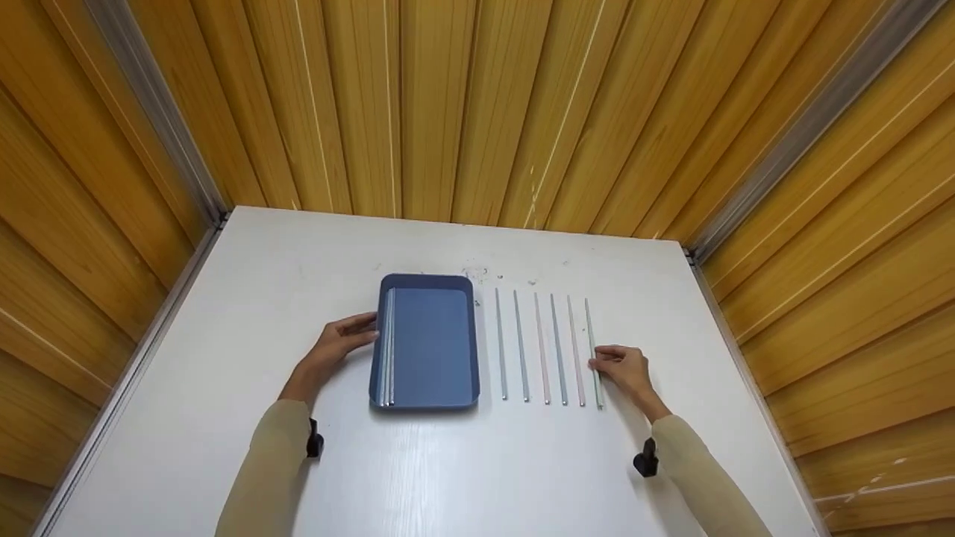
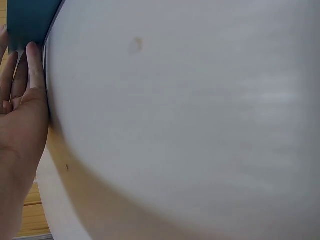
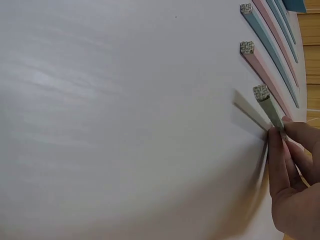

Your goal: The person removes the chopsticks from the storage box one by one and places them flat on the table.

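Note:
In the head view a blue tray (image 1: 436, 350) lies on the white table, with a few pale chopsticks (image 1: 388, 347) along its inner left side. My left hand (image 1: 339, 344) rests against the tray's left outer wall, fingers fairly straight. At the right end of a row of chopsticks, my right hand (image 1: 623, 368) pinches a green chopstick (image 1: 589, 324) between thumb and fingers. The right wrist view shows this chopstick's patterned square end (image 3: 261, 92) raised off the table, its shadow apart from it. Beside it lies a pink chopstick (image 3: 257, 65).
Several more pink and blue chopsticks, such as this blue one (image 1: 501, 347), lie side by side between the tray and my right hand. Wood-patterned walls (image 1: 440, 112) with metal posts (image 1: 806, 134) stand around the white table (image 1: 448, 470).

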`<action>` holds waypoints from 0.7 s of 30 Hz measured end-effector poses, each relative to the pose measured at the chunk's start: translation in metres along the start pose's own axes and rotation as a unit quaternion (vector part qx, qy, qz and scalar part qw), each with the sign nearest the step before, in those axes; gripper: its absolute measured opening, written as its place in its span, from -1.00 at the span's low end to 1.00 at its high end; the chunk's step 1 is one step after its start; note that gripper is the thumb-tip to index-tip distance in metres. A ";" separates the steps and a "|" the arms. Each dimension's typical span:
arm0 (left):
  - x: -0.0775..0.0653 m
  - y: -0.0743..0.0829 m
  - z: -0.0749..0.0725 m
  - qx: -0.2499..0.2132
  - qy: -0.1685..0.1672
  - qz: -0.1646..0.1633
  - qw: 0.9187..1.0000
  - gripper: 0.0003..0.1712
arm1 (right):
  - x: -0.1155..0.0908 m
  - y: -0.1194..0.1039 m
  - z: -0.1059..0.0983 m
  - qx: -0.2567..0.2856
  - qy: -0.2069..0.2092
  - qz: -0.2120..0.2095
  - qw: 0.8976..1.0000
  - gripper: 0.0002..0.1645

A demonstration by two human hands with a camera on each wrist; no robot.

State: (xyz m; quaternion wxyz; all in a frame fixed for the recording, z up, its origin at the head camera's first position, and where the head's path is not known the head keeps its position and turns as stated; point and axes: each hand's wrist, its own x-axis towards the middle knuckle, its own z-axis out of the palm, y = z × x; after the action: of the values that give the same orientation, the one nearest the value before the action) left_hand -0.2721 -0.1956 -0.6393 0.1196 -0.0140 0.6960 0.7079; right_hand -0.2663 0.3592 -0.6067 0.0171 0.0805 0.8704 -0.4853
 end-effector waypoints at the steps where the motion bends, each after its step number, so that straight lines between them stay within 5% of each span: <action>1: 0.000 0.000 0.000 0.000 0.000 0.000 1.000 -0.27 | 0.000 0.000 0.000 0.004 -0.002 -0.001 1.000 -0.59; 21: 0.001 0.000 0.000 0.000 -0.003 -0.005 1.000 -0.29 | -0.007 0.021 0.018 -0.007 0.079 -0.085 0.993 -0.72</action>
State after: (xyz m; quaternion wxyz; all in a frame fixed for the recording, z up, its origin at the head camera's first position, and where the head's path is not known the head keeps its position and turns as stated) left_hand -0.2733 -0.1957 -0.6392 0.1247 -0.0155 0.6958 0.7072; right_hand -0.2573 0.3545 -0.6335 -0.0924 0.0437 0.8762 -0.4710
